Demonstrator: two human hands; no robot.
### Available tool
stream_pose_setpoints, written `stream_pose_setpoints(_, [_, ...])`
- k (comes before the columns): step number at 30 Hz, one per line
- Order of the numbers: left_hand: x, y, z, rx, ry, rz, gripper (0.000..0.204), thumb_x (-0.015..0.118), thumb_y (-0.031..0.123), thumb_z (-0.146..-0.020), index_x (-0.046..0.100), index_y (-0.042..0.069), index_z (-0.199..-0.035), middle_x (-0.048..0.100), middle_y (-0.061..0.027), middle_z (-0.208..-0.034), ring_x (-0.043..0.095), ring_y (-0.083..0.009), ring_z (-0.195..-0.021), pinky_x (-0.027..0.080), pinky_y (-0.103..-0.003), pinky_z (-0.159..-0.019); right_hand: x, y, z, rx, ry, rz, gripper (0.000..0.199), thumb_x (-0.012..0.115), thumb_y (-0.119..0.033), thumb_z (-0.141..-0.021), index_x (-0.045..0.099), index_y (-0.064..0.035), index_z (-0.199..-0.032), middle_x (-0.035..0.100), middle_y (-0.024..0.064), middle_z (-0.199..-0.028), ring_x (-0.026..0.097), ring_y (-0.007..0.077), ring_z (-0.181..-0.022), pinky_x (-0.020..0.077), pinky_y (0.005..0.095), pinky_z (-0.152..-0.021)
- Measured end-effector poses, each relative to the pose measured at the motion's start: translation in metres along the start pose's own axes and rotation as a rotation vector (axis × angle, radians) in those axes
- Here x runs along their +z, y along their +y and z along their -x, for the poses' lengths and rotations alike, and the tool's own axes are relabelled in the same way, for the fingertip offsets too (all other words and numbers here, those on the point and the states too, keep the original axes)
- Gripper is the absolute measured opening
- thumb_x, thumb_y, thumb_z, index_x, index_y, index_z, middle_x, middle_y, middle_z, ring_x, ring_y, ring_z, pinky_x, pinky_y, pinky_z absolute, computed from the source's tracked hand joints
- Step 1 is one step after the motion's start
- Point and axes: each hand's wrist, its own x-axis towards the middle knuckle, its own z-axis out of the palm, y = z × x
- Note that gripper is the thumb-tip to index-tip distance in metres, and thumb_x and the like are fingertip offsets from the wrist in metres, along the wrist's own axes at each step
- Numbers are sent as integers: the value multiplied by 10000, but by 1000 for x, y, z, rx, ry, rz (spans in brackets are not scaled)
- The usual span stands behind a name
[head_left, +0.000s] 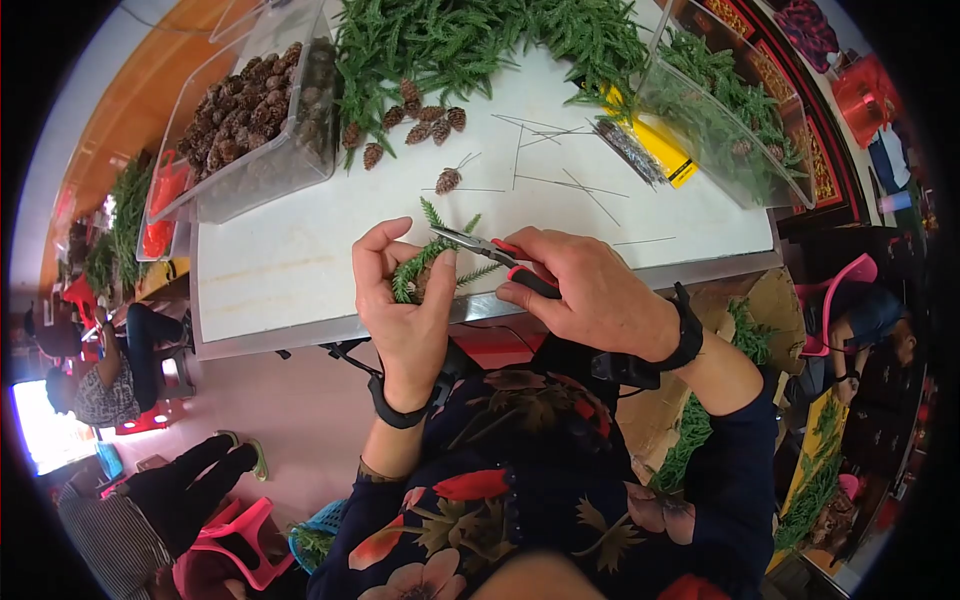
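Note:
Above the near edge of the table, my left hand holds an artificial pine sprig between curled fingers and thumb. Something brown shows within the sprig, partly hidden by the thumb. My right hand is closed round the red and black handles of a pair of pliers. Their metal jaws reach left to the top of the sprig, beside my left fingertips; I cannot tell whether they grip anything. Just beyond, a single pine cone with wire on it lies on the white tabletop.
Several loose pine cones lie before a heap of green sprigs. A clear bin of pine cones stands left, a clear bin of greenery right. Thin wires and a yellow packet lie between. Other people sit nearby.

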Motion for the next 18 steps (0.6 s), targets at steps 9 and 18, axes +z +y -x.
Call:
stream_pose_setpoints(9, [0,0,1,26,-9,-36,415,693,-49,-795,509,16,-1161,512,19,-754,475,-48,-660,391,-189,-620,-3,-3,1,34,-42,12,335,698,-167,-844,585,-1,-1112,607,165,-776,574,317,-663,460,387,-632])
stream_pose_setpoints(18, [-6,-2,-3,-366,-78,486,371,664,-19,-848,514,21,-1185,553,6,-817,524,-61,-689,417,-194,-629,-8,-1,0,139,-43,-178,363,705,-204,-852,584,-3,-1130,610,148,-819,574,275,-676,465,355,-644])
